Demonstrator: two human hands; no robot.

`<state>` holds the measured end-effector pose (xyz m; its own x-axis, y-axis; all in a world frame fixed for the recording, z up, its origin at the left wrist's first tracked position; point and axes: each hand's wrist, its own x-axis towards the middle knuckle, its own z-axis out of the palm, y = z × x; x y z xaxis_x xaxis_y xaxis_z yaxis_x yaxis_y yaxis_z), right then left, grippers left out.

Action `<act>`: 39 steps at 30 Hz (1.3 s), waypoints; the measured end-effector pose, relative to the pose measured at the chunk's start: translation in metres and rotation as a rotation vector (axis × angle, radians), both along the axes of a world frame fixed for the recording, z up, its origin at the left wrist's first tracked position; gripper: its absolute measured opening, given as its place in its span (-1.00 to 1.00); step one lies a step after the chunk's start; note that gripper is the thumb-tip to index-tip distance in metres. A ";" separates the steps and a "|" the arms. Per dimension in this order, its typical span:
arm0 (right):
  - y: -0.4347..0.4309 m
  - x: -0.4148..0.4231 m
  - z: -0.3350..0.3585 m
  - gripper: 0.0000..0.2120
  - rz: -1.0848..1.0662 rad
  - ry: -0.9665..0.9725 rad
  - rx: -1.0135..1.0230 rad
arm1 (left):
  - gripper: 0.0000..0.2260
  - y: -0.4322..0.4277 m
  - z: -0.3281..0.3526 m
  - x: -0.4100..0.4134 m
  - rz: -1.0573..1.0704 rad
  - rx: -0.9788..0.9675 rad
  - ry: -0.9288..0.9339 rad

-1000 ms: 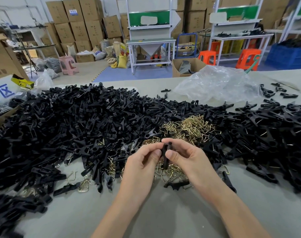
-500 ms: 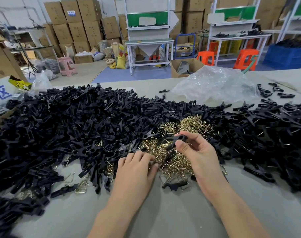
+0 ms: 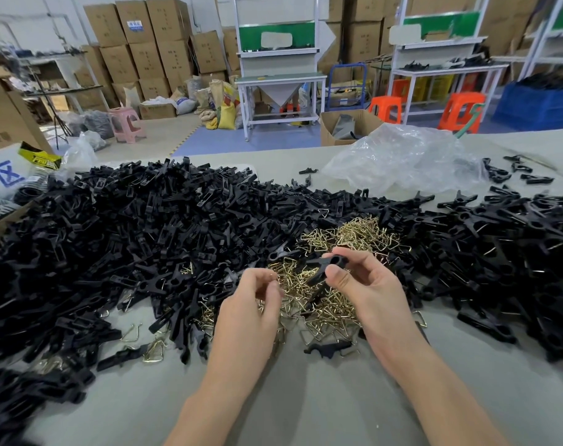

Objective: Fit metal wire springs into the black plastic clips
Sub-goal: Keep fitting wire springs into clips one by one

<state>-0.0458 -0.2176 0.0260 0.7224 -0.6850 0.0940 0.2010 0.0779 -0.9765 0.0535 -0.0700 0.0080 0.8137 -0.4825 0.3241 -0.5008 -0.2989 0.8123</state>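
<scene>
Once left hand lifted off spring pile, fingertips pinched, catch unclear, I saw right hand clamping black clip; fitting likely next.

text: blue "区" | on: white sheet, far left | box label: blurred

Grey tabletop — far right part carries a crumpled clear plastic bag.
Beyond the far edge, on the floor: open carton; two orange stools; pink stool; yellow sack among pale sacks.
Two white workbenches with green back panels, one centre, one right; blue trolley frame between them.
Blue crate at far right.
Stacked cardboard boxes along the back wall.
Left edge — white sign with blue character, yellow-and-black packet just beside it.
</scene>
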 end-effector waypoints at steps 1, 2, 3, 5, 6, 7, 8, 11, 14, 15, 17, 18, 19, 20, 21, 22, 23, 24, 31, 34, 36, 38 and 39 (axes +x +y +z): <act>0.000 0.000 0.000 -0.77 0.016 -0.006 -0.007 | -0.90 -0.001 0.002 -0.001 -0.013 -0.030 0.038; 0.000 0.000 -0.001 -0.77 0.036 -0.013 -0.016 | -0.86 -0.001 0.004 -0.002 -0.028 -0.062 0.073; 0.000 0.001 -0.001 -0.77 0.057 -0.015 -0.026 | -0.83 -0.002 0.006 -0.003 -0.045 -0.091 0.100; 0.000 0.002 -0.002 -0.77 0.083 -0.009 -0.038 | -0.79 -0.002 0.011 -0.004 -0.062 -0.133 0.141; 0.001 0.002 -0.002 -0.77 0.092 -0.009 -0.035 | -0.79 -0.002 0.012 -0.004 -0.063 -0.157 0.176; 0.001 0.002 -0.002 -0.76 0.097 -0.007 -0.033 | -0.79 -0.002 0.013 -0.004 -0.063 -0.179 0.222; 0.001 0.002 -0.002 -0.75 0.099 -0.003 -0.035 | -0.80 -0.002 0.013 -0.003 -0.067 -0.194 0.270; 0.001 0.004 -0.004 -0.76 0.105 -0.001 -0.036 | -0.88 -0.004 0.013 -0.002 -0.093 -0.243 0.391; 0.002 0.004 -0.004 -0.74 0.130 0.001 -0.039 | -0.93 -0.005 0.014 -0.002 -0.065 -0.314 0.462; 0.003 0.004 -0.004 -0.74 0.139 0.002 -0.042 | -0.93 -0.005 0.013 -0.001 -0.043 -0.316 0.442; 0.004 0.003 -0.003 -0.74 0.153 0.010 -0.058 | -0.95 -0.004 0.012 0.001 0.003 -0.312 0.399; 0.005 0.003 -0.003 -0.74 0.159 0.014 -0.069 | -0.95 -0.004 0.011 0.002 0.016 -0.324 0.405; 0.005 0.003 -0.003 -0.74 0.164 0.020 -0.081 | -0.94 -0.004 0.011 0.003 0.019 -0.349 0.435; 0.006 0.003 -0.003 -0.74 0.169 0.026 -0.092 | -0.93 -0.004 0.011 0.003 0.006 -0.382 0.494; 0.007 0.004 -0.004 -0.74 0.174 0.029 -0.102 | -0.92 -0.005 0.011 0.003 -0.016 -0.418 0.569; 0.007 0.004 -0.004 -0.74 0.180 0.029 -0.111 | -0.92 -0.006 0.012 0.003 -0.038 -0.451 0.645; 0.008 0.004 -0.003 -0.73 0.190 0.024 -0.120 | -0.93 -0.007 0.012 0.002 -0.058 -0.476 0.709; 0.009 0.004 -0.003 -0.72 0.202 0.017 -0.131 | -0.94 -0.008 0.012 0.001 -0.074 -0.493 0.760; 0.012 0.004 -0.002 -0.67 0.233 -0.033 -0.161 | -0.96 -0.011 0.011 -0.001 -0.081 -0.538 0.873; 0.013 0.004 -0.002 -0.70 0.226 -0.036 -0.169 | -0.96 -0.011 0.010 -0.001 -0.077 -0.537 0.877; 0.013 0.004 -0.002 -0.69 0.223 -0.035 -0.175 | -0.96 -0.011 0.010 -0.001 -0.086 -0.542 0.885; 0.013 0.004 -0.002 -0.64 0.221 -0.034 -0.183 | -0.96 -0.010 0.010 -0.001 -0.089 -0.533 0.888; 0.013 0.004 -0.002 -0.61 0.223 -0.035 -0.185 | -0.96 -0.010 0.009 -0.002 -0.083 -0.524 0.887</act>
<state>-0.0415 -0.2045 0.0244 0.8474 -0.4784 0.2303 0.2328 -0.0550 -0.9710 0.0519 -0.0803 0.0175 0.8332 -0.5193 -0.1902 0.3388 0.2074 0.9177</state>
